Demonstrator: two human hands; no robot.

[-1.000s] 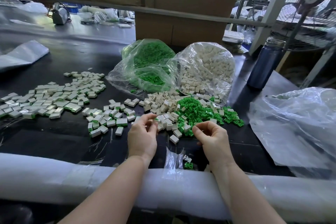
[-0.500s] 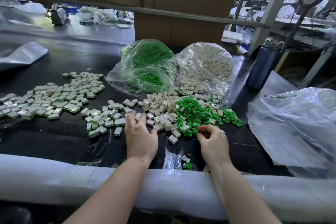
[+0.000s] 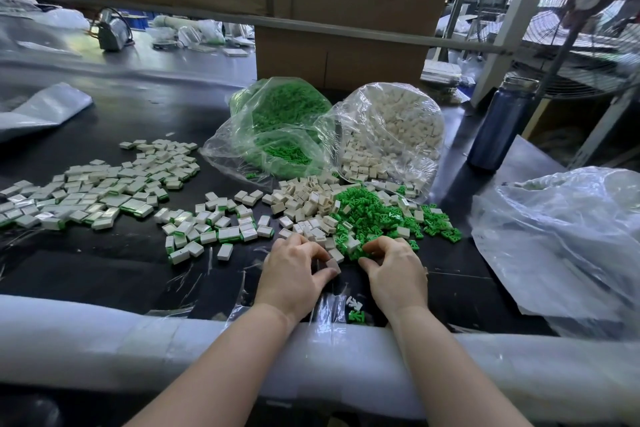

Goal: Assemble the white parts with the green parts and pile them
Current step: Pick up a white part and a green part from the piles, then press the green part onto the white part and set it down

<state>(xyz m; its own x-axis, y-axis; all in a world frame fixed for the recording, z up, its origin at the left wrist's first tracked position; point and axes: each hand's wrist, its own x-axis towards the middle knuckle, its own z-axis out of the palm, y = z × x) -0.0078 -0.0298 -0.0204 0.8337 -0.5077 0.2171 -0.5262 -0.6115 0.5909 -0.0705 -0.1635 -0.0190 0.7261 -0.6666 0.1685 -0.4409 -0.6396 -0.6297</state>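
Note:
On the black table a heap of loose white parts lies beside a heap of loose green parts. My left hand pinches one white part between thumb and fingers at the near edge of the heaps. My right hand has curled fingers at the near edge of the green heap; whether they hold a green part is hidden. Assembled white-and-green pieces lie in a spread left of the heaps and in a bigger pile further left.
Two clear bags, one of green parts and one of white parts, stand behind the heaps. A blue bottle stands at the right, crumpled plastic beside it. A padded white edge runs along the table's front. Two stray parts lie near it.
My left hand moved right from the assembled pieces and picked up a white part. My right hand shifted slightly left at the near edge of the green heap.

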